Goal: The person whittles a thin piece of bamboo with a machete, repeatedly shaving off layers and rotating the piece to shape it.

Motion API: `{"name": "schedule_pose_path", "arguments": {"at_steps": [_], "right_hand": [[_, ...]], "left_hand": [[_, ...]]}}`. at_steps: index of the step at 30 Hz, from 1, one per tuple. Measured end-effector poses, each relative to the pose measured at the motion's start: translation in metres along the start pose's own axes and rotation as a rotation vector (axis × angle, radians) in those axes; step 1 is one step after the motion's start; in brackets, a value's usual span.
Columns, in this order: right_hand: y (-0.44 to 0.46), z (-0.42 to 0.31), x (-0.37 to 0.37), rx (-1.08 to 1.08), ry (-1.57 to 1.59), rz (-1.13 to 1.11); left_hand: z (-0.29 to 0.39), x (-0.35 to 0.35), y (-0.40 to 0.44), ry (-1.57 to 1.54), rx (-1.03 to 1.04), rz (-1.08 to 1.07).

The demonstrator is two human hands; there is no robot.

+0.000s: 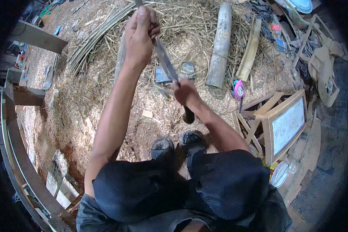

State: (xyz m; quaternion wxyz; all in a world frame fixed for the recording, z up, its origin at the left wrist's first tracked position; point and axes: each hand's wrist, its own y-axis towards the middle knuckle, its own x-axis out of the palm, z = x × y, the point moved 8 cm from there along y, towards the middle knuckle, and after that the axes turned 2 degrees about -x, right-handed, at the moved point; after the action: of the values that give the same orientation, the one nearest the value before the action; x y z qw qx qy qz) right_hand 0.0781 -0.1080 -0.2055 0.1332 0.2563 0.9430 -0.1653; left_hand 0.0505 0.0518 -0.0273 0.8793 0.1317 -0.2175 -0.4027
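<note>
My right hand (186, 93) is closed round the dark handle of a long knife (166, 62), whose butt sticks out below the fist. The grey blade slants up and left to my left hand (142, 36), raised with its fingers curled round the upper part. A short grey length, seemingly the same blade, shows above that fist. Beneath the blade, a dark flat block (163, 75) and a grey block (188, 70) lie on the ground among shavings. My two feet in dark sandals (162, 147) are just below the hands.
A thick bamboo pole (220, 46) and a split piece (249, 48) lie on the right. A pink tape measure (238, 89) sits near a wooden frame (286, 123). Thin strips (100, 34) are bundled upper left. A curved wooden beam (21, 166) borders the left.
</note>
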Motion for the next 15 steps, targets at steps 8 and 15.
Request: {"name": "schedule_pose_path", "arguments": {"at_steps": [8,15], "right_hand": [[0.015,0.048,0.030,-0.274,-0.420,0.009],[0.000,0.028,0.015,-0.025,-0.137,-0.016]], "left_hand": [[0.001,-0.013,-0.001,-0.021,0.019,0.101],[-0.008,-0.014,-0.001,-0.030,0.009,0.113]]}}
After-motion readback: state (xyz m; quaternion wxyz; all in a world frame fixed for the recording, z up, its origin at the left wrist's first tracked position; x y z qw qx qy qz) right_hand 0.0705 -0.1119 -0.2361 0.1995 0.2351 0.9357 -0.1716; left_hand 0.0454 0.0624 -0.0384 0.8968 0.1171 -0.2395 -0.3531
